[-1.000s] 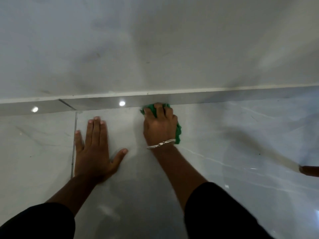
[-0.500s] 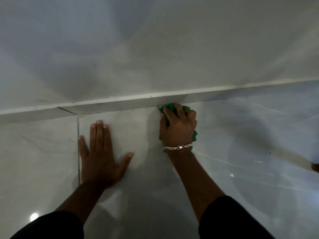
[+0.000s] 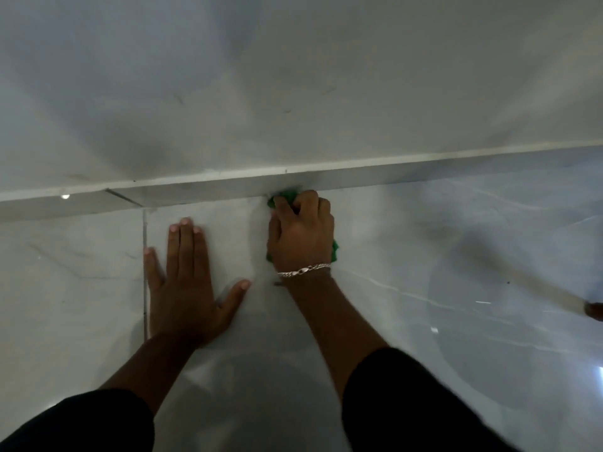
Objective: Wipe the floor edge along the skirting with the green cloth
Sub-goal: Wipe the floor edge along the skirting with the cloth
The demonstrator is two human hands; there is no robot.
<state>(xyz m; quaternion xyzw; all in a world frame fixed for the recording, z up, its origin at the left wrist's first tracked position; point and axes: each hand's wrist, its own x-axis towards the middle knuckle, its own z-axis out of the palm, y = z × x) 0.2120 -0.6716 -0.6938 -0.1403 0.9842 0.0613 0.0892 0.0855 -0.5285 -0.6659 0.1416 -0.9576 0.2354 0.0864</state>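
Observation:
My right hand (image 3: 301,233), with a silver bracelet at the wrist, is closed over the green cloth (image 3: 287,194) and presses it into the corner where the glossy floor meets the skirting (image 3: 202,190). Only green edges show, above the fingers and at the right of the palm. My left hand (image 3: 186,285) lies flat on the floor tile to the left, fingers spread and pointing at the skirting, holding nothing.
The pale wall (image 3: 293,76) rises above the skirting. A tile joint (image 3: 144,272) runs down the floor beside my left hand. A small brown shape (image 3: 594,310) sits at the right edge, too cropped to identify. Shiny floor stretches right of the cloth.
My right hand has slid the cloth to the right along the skirting, away from my left hand. The left hand stays planted on the floor.

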